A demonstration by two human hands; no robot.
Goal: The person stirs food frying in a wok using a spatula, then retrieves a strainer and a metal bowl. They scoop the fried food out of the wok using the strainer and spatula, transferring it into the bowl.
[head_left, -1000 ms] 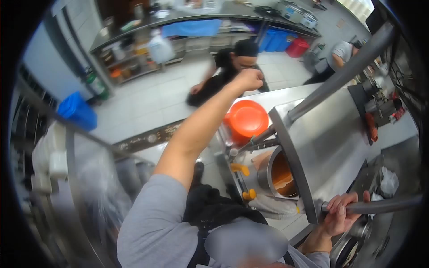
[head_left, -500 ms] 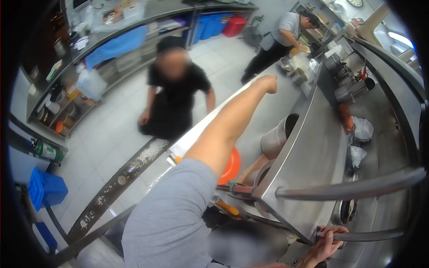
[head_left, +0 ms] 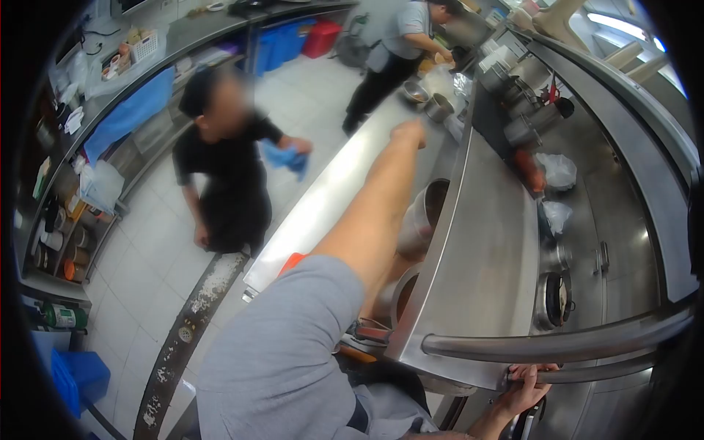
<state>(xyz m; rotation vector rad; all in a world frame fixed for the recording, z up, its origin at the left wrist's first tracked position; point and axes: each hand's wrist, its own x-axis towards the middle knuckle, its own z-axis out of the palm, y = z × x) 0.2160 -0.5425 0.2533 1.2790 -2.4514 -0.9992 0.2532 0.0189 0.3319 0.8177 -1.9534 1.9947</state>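
My left arm stretches out over the steel counter (head_left: 315, 194), and my left hand (head_left: 408, 133) is closed at its far end. No object shows in the fingers. Just beyond it are a metal pot (head_left: 439, 108) and a metal bowl (head_left: 415, 92). At the lower right, my right hand (head_left: 525, 389) is wrapped around a curved metal rail (head_left: 594, 374) by the end of a raised steel shelf (head_left: 477, 271). Under my left arm, a large pot (head_left: 416, 220) is partly hidden by the shelf, and an orange-red item (head_left: 292, 262) peeks out.
Across the counter a person in black (head_left: 224, 169) holds a blue cloth (head_left: 286, 158). Another person in grey (head_left: 400, 44) works at the far end. Several pots (head_left: 521, 132), white plastic bags (head_left: 556, 170) and a pan (head_left: 555, 301) lie beyond the shelf.
My view has shifted, so the counter and shelf sit further left. The person in black has raised an arm, with a blue cloth now visible. My right hand still grips the rail.
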